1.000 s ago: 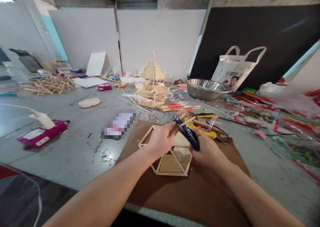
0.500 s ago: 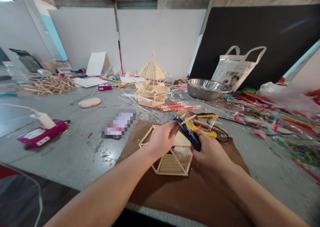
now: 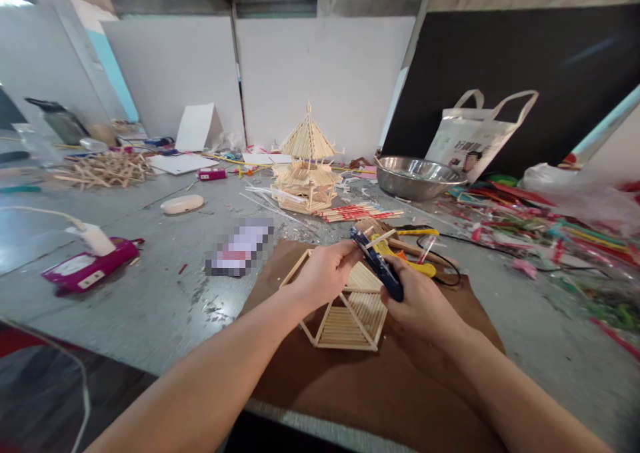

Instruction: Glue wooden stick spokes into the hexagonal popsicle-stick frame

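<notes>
My right hand [image 3: 423, 303] is wrapped round a dark blue hand cutter [image 3: 384, 270], which points up and to the left. A thin wooden stick [image 3: 382, 238] lies across the cutter's jaws, one end poking out to the right. On the other side, the closed fingers of my left hand [image 3: 323, 276] pinch the stick; the fingertips are partly hidden. Beneath both hands, a hexagonal frame of sticks [image 3: 345, 328] rests on a brown sheet [image 3: 400, 386]. Some of its triangular sections are filled with rows of sticks, and others are bare.
A yellow glue gun [image 3: 423, 268] with a black cord lies beyond the right hand. Behind stand a stick pagoda model [image 3: 306, 173], red-marked sticks [image 3: 357, 212] and a metal basin [image 3: 417, 178]. A phone [image 3: 241, 248] and purple power strip [image 3: 93, 266] lie left; colourful scraps [image 3: 565, 233] right.
The view has shifted slightly, so everything sits a little further right. Both hands keep their hold on the cutter and stick, with hardly any movement between them.
</notes>
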`<control>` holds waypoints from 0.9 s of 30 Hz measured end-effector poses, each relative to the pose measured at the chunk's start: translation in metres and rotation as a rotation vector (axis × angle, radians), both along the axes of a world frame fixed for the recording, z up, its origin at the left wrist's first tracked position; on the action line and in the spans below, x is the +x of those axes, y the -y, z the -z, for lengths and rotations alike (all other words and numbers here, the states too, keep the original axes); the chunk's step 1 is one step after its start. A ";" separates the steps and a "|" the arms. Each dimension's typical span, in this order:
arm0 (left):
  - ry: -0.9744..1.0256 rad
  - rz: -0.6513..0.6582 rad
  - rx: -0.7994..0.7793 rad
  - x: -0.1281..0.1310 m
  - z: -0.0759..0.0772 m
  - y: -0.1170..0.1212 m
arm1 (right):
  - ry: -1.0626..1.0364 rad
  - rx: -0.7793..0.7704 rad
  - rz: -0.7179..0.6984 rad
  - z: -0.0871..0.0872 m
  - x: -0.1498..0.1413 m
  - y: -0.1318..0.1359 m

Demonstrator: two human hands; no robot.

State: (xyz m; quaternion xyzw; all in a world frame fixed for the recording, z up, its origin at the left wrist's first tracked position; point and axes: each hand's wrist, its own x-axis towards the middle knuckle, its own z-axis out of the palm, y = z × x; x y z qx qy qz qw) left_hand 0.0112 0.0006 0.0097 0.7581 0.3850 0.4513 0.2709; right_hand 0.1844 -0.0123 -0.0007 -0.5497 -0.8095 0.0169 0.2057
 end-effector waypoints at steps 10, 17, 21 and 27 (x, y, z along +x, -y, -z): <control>0.144 0.196 -0.293 -0.003 -0.001 -0.006 | 0.062 0.051 -0.039 -0.001 0.004 -0.001; 0.256 0.304 -0.510 -0.005 -0.001 -0.006 | 0.063 -0.005 -0.016 -0.005 0.003 0.001; 0.132 0.178 -0.280 -0.003 -0.002 -0.006 | 0.051 -0.015 0.009 -0.007 0.001 0.003; -0.123 -0.181 0.013 0.003 0.004 0.002 | 0.070 -0.035 0.064 -0.004 -0.001 0.002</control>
